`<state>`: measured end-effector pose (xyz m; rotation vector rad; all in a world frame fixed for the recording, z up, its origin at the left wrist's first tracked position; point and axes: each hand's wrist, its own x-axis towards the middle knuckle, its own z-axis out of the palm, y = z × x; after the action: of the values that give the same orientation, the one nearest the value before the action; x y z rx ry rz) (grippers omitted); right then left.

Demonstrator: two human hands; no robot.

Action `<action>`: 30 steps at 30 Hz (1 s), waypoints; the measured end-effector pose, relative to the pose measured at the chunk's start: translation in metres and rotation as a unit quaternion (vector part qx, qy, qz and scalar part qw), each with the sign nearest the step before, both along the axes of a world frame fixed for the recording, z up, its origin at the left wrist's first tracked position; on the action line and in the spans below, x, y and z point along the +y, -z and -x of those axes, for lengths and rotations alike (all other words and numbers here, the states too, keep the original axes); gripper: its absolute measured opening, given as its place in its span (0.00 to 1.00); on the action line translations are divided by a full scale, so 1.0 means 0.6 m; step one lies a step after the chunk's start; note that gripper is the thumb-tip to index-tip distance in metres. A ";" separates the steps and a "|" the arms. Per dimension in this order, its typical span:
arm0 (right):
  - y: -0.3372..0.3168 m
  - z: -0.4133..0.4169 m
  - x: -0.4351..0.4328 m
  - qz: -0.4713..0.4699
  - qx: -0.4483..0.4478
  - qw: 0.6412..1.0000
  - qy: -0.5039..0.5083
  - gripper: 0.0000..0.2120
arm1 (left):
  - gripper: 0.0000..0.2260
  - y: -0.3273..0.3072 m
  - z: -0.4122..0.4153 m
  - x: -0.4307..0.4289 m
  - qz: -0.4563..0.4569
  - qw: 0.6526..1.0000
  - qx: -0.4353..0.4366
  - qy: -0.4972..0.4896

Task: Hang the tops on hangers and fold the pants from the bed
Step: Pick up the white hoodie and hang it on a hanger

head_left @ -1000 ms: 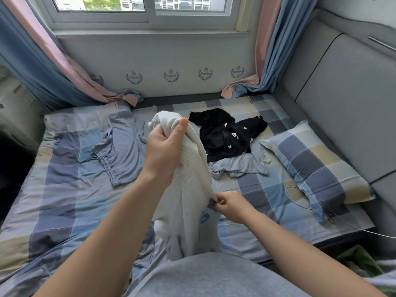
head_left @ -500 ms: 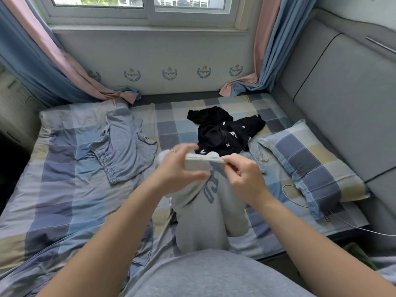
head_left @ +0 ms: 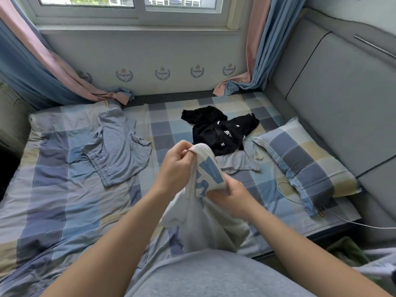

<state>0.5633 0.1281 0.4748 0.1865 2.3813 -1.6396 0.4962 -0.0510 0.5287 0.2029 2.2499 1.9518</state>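
My left hand [head_left: 175, 166] pinches the upper edge of one white top with blue lettering [head_left: 205, 224], and my right hand's [head_left: 233, 196] grip is closed on its print, holding it above the bed [head_left: 53, 189]. Farther off lie three garments: one blue-grey pair of shorts [head_left: 117, 151], one black top [head_left: 220, 133] and, partly under it, one pale blue garment [head_left: 237, 162].

White tee [head_left: 205, 219], apparently, between left hand [head_left: 174, 168] and right hand [head_left: 232, 195]

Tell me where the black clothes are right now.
In the head view the black clothes lie crumpled on the bed, right of centre, just left of the checked pillow and beyond the held white top.
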 end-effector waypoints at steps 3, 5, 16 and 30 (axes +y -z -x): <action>0.057 -0.005 0.014 -0.135 -0.072 0.988 0.008 0.17 | 0.08 -0.009 -0.010 0.007 -0.016 1.000 0.007 0.023; 0.086 -0.011 0.026 -0.192 -0.140 0.971 -0.014 0.14 | 0.09 -0.012 -0.007 0.004 -0.021 0.999 0.022 0.016; -0.021 0.048 0.021 -0.070 -0.017 0.996 0.051 0.08 | 0.08 0.003 0.045 -0.027 -0.001 0.999 0.003 -0.054; -0.164 0.100 -0.028 0.298 -0.067 0.903 0.302 0.13 | 0.34 0.065 -0.049 0.023 0.064 0.951 -0.148 0.265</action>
<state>0.5031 0.1116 0.5731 0.9516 1.6862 -2.4387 0.5254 -0.0375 0.4898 0.4164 1.8706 1.4444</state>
